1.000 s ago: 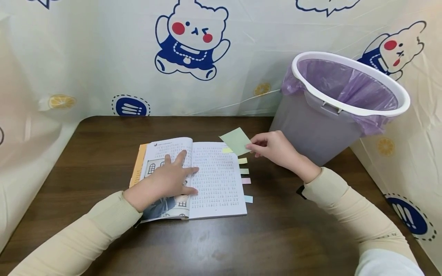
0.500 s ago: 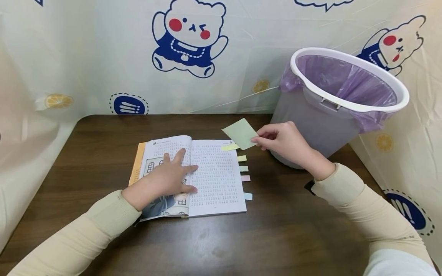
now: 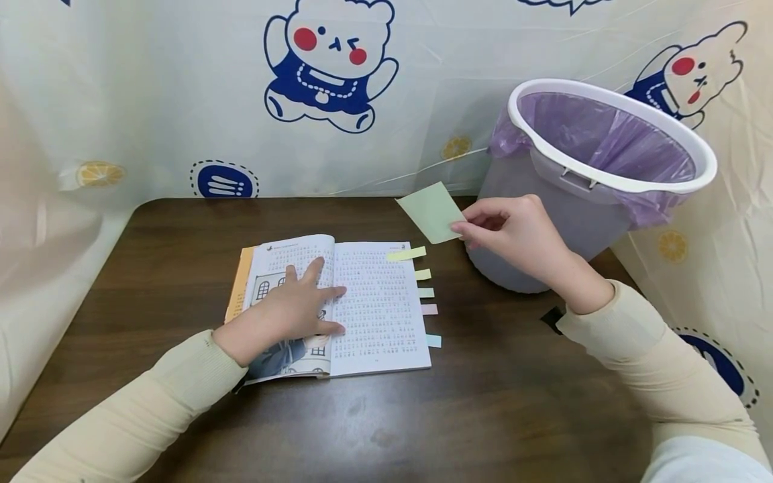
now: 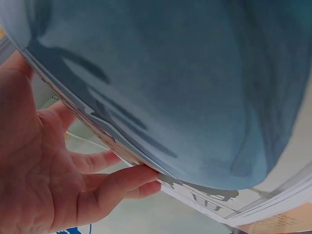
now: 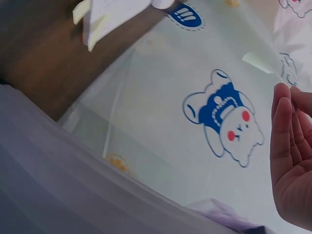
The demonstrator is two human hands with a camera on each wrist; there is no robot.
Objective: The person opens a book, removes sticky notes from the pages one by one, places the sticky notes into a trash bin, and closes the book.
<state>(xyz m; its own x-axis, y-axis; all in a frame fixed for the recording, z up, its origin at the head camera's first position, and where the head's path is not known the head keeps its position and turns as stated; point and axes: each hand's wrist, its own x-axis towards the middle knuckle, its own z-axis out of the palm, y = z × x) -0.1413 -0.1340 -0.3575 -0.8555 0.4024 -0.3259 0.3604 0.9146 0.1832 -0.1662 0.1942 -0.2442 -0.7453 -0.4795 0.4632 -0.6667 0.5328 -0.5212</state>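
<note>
An open book [image 3: 380, 315] lies on the dark wooden table. My left hand [image 3: 296, 305] rests with spread fingers on its left page, the fingertips reaching over the spine; the left wrist view shows the same hand against the illustrated page [image 4: 185, 97]. Above the book's upper right corner, my right hand [image 3: 513, 228] pinches a square green sticky note [image 3: 431, 213] by its corner between thumb and fingers. In the right wrist view the note [image 5: 257, 63] appears edge-on beyond the fingertips. A yellow tab [image 3: 406, 254] lies across the right page's top edge, apart from the note.
Several coloured tabs, such as a blue tab [image 3: 433, 341], stick out from the book's right edge. A grey trash bin [image 3: 543, 221] with a white rim and purple liner stands at the back right. A printed curtain [image 3: 199, 87] hangs behind the table.
My right hand has lifted the green sticky note up and to the right, away from the book. The yellow tab beneath it has come fully into view. My left hand stays on the page.
</note>
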